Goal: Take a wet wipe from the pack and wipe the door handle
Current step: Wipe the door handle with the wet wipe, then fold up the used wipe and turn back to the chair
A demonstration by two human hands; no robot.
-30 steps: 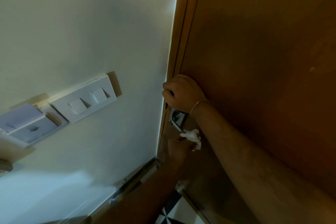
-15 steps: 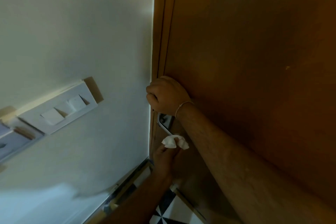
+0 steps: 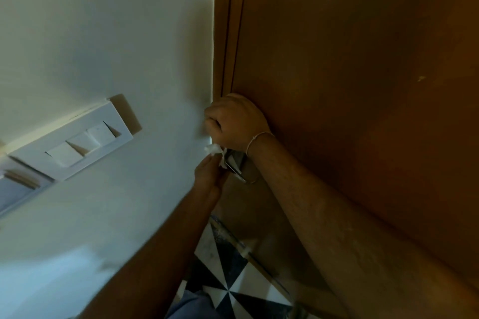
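Note:
On the left edge of the brown wooden door (image 3: 350, 85) sits the metal door handle (image 3: 236, 166), only partly visible. My right hand (image 3: 237, 123) is closed in a fist around its upper part. Just below, my left hand (image 3: 211, 172) pinches a crumpled white wet wipe (image 3: 215, 150) and presses it against the handle, right under my right fist. The wipe pack is out of view.
A white wall (image 3: 116, 33) fills the left, with a white switch panel (image 3: 75, 141) on it. The brown door frame (image 3: 224, 33) runs between wall and door. Black-and-white patterned floor tiles (image 3: 228, 290) show below my arms.
My left hand has carried the wipe upward along the handle, from below the metal plate to just under my right fist. My right hand kept its grip.

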